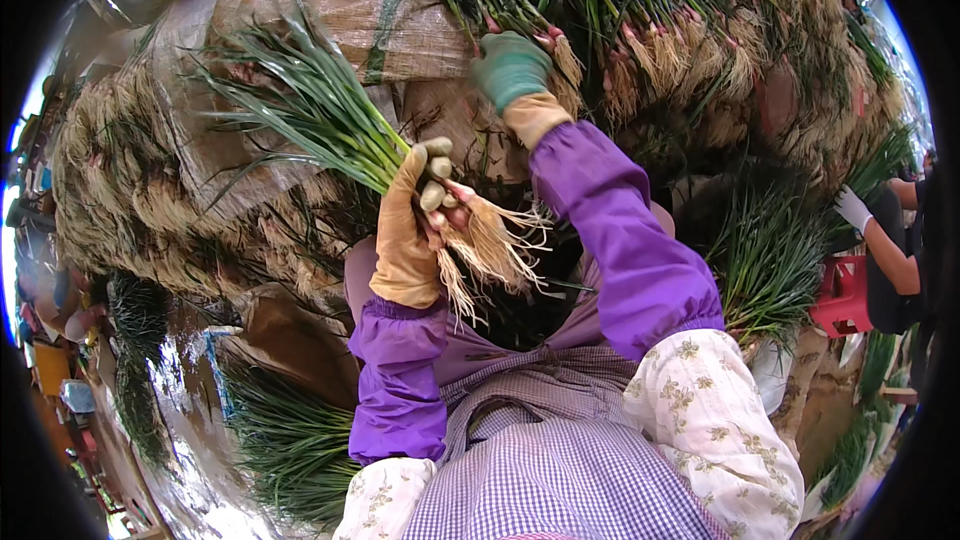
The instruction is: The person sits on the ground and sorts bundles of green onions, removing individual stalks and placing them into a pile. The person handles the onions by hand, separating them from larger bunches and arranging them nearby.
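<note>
My left hand [412,217], in a tan glove, is closed around a bunch of green onions [337,120]. Its long leaves fan out to the upper left, and the reddish bulbs and pale roots hang to the lower right. Up and to the right of it, my right hand [514,71], in a green glove with a tan cuff, is at the root end of more onions [562,52] on the pile. The fingers are blurred and partly turned away, so whether they grip a stalk cannot be told.
A woven sack [300,7] covers part of the large onion pile [675,52] in front of me. Loose onion bundles lie at lower left [292,435] and at right [772,255]. Beside a red plastic stool [840,296], a person with a white glove [853,208] is at the far right.
</note>
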The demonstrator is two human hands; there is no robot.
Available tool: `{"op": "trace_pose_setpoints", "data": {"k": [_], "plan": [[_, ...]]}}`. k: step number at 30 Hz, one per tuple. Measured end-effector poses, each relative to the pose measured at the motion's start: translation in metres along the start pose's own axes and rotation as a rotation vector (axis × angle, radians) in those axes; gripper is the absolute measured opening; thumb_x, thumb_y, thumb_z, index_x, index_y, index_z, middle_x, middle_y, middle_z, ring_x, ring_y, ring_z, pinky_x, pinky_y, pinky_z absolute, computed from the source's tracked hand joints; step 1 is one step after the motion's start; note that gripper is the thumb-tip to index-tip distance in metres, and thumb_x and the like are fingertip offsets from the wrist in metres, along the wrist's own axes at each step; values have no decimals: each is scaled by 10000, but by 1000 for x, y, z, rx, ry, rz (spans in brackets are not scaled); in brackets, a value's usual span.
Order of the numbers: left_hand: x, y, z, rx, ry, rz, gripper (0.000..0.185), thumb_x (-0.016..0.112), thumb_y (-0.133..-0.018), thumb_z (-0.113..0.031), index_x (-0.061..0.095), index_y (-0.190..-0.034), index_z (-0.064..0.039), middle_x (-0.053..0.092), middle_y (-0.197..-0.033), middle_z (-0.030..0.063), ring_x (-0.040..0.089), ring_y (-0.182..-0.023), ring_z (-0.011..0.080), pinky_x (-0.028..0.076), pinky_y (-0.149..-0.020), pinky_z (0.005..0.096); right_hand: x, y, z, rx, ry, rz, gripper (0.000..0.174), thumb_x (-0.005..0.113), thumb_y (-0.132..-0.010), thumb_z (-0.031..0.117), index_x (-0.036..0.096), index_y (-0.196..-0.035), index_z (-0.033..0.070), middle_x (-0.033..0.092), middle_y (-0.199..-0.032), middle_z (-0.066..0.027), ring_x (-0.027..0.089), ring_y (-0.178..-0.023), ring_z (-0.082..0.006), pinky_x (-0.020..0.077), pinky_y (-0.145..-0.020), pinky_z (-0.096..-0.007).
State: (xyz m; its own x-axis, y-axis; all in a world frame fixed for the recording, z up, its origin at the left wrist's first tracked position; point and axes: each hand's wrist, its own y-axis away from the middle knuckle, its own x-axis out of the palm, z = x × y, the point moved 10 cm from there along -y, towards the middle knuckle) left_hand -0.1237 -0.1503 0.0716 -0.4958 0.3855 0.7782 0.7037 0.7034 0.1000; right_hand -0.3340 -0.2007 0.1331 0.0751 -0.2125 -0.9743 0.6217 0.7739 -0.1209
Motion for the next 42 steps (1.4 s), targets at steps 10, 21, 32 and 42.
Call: {"op": "trace_pose_setpoints", "data": {"k": [10,21,32,42], "plan": [[-25,-2,46,-44,-239,28,330,600,-935,-244,640,-1125,22,681,-793,131,597,-525,130,478,-467,240,-4,196,2,-512,-399,-119,219,678,-815,323,688,-921,131,677,-854,-107,658,-762,-299,526,-678,-367],[-21,24,60,-103,107,186,273,601,-913,-337,575,-1002,-81,622,-845,102,610,-692,225,555,-664,363,33,131,49,-467,-1424,404,222,654,-891,246,656,-914,25,605,-703,-16,585,-592,-78,459,-509,-235],[-6,27,70,19,205,-113,239,600,-936,-257,603,-1030,-37,601,-676,23,574,-551,145,524,-562,317,16,169,-60,200,-1556,-235,195,599,-925,204,680,-870,35,593,-627,-6,463,-504,-43,361,-471,-190],[3,5,-5,171,259,186,427,555,-966,-237,433,-1334,-58,561,-833,-17,595,-797,168,569,-739,373,-8,-2,19,-53,-35,-98,398,625,-853,408,668,-1061,71,686,-1005,-175,663,-956,-308,511,-844,-404]]}}
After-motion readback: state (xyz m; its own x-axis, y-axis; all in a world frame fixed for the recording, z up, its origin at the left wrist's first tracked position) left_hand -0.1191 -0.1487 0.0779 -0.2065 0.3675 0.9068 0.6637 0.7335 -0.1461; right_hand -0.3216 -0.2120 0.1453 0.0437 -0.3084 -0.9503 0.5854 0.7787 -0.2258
